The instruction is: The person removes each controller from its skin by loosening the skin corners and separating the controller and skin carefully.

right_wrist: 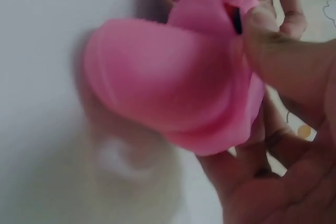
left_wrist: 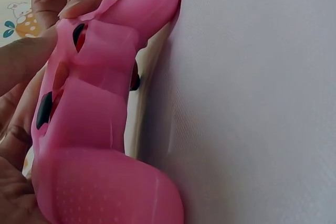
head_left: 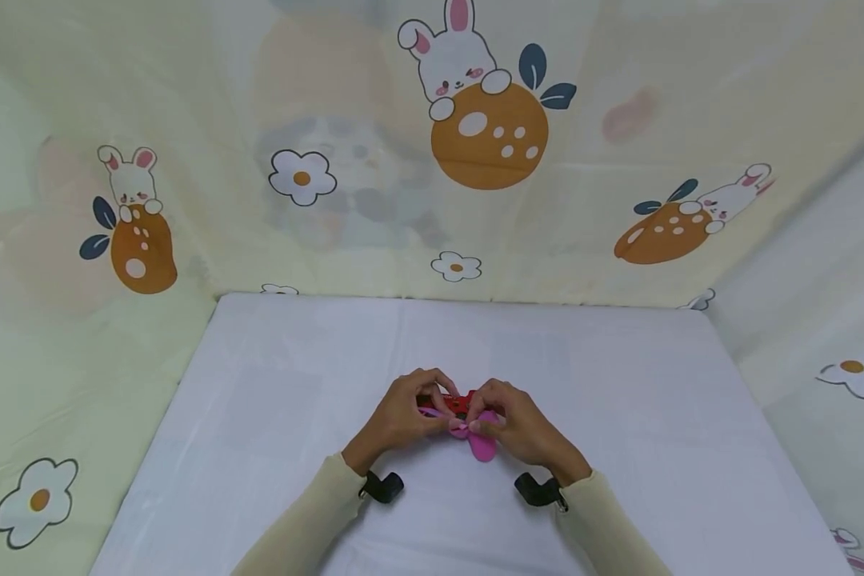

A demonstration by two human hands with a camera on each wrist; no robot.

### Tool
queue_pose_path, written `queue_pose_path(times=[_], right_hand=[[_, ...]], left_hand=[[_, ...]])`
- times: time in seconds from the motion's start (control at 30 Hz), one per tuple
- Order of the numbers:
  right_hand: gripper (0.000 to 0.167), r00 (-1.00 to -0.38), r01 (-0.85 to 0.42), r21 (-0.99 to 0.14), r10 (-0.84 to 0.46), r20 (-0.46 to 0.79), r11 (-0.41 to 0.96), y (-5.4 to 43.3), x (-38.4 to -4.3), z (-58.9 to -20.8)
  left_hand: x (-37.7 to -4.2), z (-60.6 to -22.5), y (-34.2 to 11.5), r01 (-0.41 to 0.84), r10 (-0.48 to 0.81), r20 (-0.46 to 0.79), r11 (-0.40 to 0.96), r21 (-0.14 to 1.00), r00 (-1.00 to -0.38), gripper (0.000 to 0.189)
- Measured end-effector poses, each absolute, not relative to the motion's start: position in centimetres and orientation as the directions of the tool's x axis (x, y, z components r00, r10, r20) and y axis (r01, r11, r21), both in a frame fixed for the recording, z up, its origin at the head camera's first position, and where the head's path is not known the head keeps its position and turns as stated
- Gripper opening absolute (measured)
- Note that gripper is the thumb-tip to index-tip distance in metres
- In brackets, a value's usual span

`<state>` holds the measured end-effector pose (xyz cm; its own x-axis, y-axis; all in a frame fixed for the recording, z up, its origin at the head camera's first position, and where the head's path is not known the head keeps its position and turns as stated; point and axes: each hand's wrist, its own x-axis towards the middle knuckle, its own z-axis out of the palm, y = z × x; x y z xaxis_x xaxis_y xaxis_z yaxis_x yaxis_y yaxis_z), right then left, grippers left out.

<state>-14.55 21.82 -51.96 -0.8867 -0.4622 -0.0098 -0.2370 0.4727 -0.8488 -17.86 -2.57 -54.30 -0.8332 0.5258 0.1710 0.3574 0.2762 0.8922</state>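
Between the hands is a red game controller (head_left: 458,403), partly covered by a pink silicone controller cover (head_left: 484,448). The left hand (head_left: 399,412) grips one end, its thumb on the cover. At the other end the right hand (head_left: 517,420) pinches the cover's edge between thumb and fingers. Close up in the left wrist view, the pink cover (left_wrist: 89,114) shows dotted texture on a grip and slots with black buttons (left_wrist: 44,110) and bits of red showing through. In the right wrist view, one grip of the cover (right_wrist: 157,77) bulges loosely, its edge folded under the right thumb (right_wrist: 262,24).
The controller is held close over a white-covered table (head_left: 295,360). Behind it hangs a cream cloth (head_left: 374,240) printed with rabbits, oranges and flowers, which continues along both sides. A black wrist camera (head_left: 385,487) sits on the left wrist, another camera (head_left: 536,490) on the right.
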Motion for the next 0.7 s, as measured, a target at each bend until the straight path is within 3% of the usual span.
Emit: queue_pose_path(times=[0.47,0.7], right_hand=[[0.027,-0.886,-0.403,-0.715,-0.439,0.149,0.571,21.4,-14.2,-53.2],[0.027,-0.947,-0.289,-0.781,-0.287,0.146,0.554,20.9,-13.6,-53.5]], left_hand=[[-17.9,-54.7,-2.9,0.386,0.534,0.199,0.265,0.884,-0.822,0.043],[-17.5,-54.9,-2.5,0.402,0.503,0.205,0.322,0.857,-0.840,0.037]])
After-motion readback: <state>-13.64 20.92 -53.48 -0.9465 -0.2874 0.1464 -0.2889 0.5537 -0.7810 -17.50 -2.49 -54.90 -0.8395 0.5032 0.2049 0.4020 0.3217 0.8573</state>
